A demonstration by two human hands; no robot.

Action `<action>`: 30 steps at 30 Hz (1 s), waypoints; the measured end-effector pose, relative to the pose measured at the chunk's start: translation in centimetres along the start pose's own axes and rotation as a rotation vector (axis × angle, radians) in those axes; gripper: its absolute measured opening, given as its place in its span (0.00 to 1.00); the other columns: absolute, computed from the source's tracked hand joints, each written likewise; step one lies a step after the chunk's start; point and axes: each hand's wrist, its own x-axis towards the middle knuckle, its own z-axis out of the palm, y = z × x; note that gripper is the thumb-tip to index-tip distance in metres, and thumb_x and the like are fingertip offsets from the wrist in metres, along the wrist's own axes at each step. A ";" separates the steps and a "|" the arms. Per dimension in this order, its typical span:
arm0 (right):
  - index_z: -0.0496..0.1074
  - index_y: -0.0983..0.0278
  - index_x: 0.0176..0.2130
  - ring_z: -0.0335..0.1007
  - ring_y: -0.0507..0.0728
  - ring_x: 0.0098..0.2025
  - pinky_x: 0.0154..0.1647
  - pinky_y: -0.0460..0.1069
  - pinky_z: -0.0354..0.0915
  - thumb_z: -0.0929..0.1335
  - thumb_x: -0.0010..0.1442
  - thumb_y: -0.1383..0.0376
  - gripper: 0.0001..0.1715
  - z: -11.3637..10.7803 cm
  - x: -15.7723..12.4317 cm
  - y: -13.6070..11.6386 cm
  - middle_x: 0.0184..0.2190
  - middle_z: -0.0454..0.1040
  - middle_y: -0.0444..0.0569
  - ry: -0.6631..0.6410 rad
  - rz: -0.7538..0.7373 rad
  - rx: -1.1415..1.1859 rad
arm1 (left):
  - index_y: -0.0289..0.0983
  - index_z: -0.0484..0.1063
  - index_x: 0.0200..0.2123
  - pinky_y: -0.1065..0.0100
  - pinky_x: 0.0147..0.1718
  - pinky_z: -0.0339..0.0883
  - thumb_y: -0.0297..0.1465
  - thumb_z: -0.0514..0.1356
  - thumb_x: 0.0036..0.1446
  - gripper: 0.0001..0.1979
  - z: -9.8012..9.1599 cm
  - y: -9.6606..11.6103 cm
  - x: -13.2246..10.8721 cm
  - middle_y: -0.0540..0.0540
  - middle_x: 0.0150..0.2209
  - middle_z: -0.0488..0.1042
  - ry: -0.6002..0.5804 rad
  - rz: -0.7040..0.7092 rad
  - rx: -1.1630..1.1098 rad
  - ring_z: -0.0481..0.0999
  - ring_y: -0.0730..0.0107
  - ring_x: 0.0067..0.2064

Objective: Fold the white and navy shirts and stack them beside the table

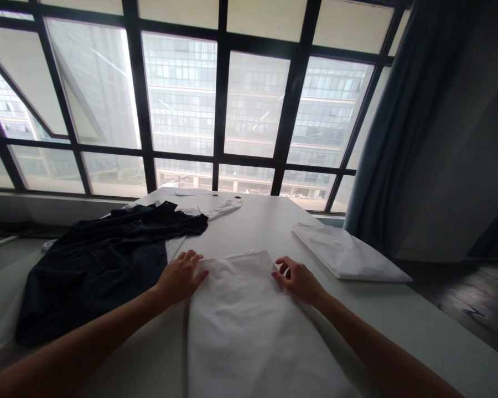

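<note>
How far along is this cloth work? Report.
Done: a folded white cloth lies on the right of the table. In hand: the left hand and right hand rest on the edges of another white cloth. Still left: a rumpled dark garment and a white strip.

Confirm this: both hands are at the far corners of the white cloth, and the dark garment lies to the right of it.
Wrong on one point: the dark garment lies to the left of the white cloth, not the right, as the head view shows. The left hand and right hand are at its far corners, as you said.

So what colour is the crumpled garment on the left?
The garment is dark navy, clearest in the head view.
</note>
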 end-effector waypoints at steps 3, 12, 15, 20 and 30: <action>0.70 0.65 0.47 0.71 0.54 0.30 0.33 0.48 0.66 0.67 0.57 0.55 0.22 1.0 0.5 0.3 0.34 0.76 0.50 0.021 0.005 0.153 | 0.35 0.70 0.50 0.58 0.43 0.67 0.44 0.51 0.63 0.22 -0.3 -0.6 0.3 0.35 0.49 0.73 -0.134 -0.171 0.033 0.74 0.50 0.49; 0.69 0.66 0.50 0.70 0.53 0.28 0.27 0.46 0.66 0.67 0.54 0.55 0.27 2.4 2.0 0.9 0.32 0.75 0.47 0.065 0.091 0.570 | 0.35 0.73 0.33 0.70 0.28 0.62 0.48 0.58 0.51 0.21 -0.7 -2.7 2.1 0.48 0.26 0.72 -0.040 -0.192 -0.617 0.70 0.68 0.28; 0.67 0.68 0.52 0.71 0.54 0.30 0.29 0.47 0.67 0.66 0.56 0.56 0.28 2.2 2.3 1.3 0.33 0.76 0.49 0.102 0.136 0.625 | 0.34 0.71 0.39 0.72 0.22 0.58 0.53 0.59 0.46 0.28 -0.9 -3.8 2.6 0.53 0.22 0.67 -0.091 -0.234 -0.803 0.64 0.73 0.22; 0.70 0.69 0.52 0.73 0.59 0.43 0.49 0.54 0.67 0.65 0.57 0.63 0.24 1.7 2.2 0.6 0.42 0.77 0.56 0.136 0.079 0.214 | 0.34 0.74 0.39 0.63 0.34 0.68 0.44 0.60 0.50 0.20 -1.8 -3.8 1.9 0.42 0.33 0.75 -0.082 -0.193 -0.369 0.75 0.60 0.34; 0.54 0.61 0.68 0.41 0.61 0.70 0.70 0.59 0.39 0.59 0.66 0.48 0.37 2.0 -1.8 -6.3 0.69 0.48 0.51 -0.408 -0.427 -0.089 | 0.37 0.60 0.64 0.52 0.65 0.48 0.47 0.51 0.65 0.30 1.5 3.5 -2.1 0.40 0.66 0.58 -0.193 0.454 -0.225 0.56 0.53 0.67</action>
